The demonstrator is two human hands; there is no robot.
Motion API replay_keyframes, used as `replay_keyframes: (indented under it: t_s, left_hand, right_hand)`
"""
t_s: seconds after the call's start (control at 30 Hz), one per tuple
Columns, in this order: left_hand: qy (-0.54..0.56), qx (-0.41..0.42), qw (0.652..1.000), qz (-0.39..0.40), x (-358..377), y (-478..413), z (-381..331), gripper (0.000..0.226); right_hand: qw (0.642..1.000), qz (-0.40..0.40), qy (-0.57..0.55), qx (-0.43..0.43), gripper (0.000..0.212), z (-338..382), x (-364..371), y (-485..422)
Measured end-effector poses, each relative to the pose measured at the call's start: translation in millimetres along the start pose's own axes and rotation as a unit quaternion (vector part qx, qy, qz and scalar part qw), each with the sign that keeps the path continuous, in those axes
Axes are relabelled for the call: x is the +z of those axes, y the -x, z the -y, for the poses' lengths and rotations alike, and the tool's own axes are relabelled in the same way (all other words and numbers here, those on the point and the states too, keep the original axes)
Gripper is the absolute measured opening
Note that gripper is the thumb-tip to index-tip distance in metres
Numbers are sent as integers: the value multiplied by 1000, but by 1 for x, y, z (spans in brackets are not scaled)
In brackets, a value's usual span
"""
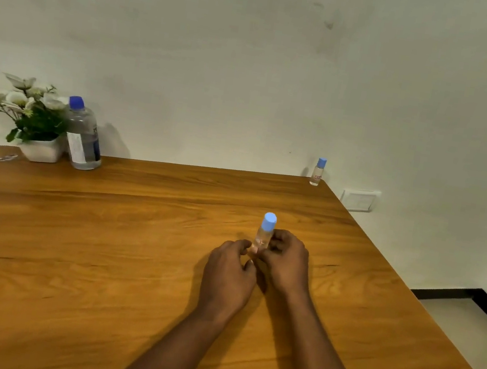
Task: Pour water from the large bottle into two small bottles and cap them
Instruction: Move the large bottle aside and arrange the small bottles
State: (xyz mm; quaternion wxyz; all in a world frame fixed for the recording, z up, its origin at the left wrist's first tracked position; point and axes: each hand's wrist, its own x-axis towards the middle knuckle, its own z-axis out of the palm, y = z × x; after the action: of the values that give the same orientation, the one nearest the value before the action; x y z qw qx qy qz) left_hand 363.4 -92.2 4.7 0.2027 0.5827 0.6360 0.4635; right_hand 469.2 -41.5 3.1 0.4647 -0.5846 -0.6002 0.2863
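Small bottle, capped, mid worktop: my left hand & right hand both grasp its base. 2nd small bottle capped, far corner. Large bottle capped, far left. Task looks near done; fill levels unclear.

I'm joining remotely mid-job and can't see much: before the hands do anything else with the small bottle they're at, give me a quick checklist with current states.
1. Near small bottle upright on the table: ok.
2. Its light blue cap on: ok; whether screwed tight, cannot tell.
3. Grip: right hand holds the bottle's lower body; left hand touches its base: ok.
4. Water level inside it: cannot tell.
5. Second small bottle upright and capped at the far right corner: ok.
6. Large bottle capped, standing beside the flower pot at the far left: ok.
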Motion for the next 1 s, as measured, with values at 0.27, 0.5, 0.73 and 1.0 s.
replay_keyframes:
  t_s: [0.27,0.5,0.73,1.0]
  left_hand:
    - [-5,18,999,38,61,-54,-13,43]
    - [-12,22,998,55,120,-151,-18,47]
    - [-27,37,998,50,167,-234,-17,43]
    - [-46,54,997,27,190,-276,-11,33]
  right_hand:
    - [994,-92,54,15,35,-36,-30,-75]
    - [988,-134,77,21,29,-57,-22,-171]
    - [982,-161,101,22,23,-76,-10,-257]
    - [976,-162,146,23,24,-83,2,-297]
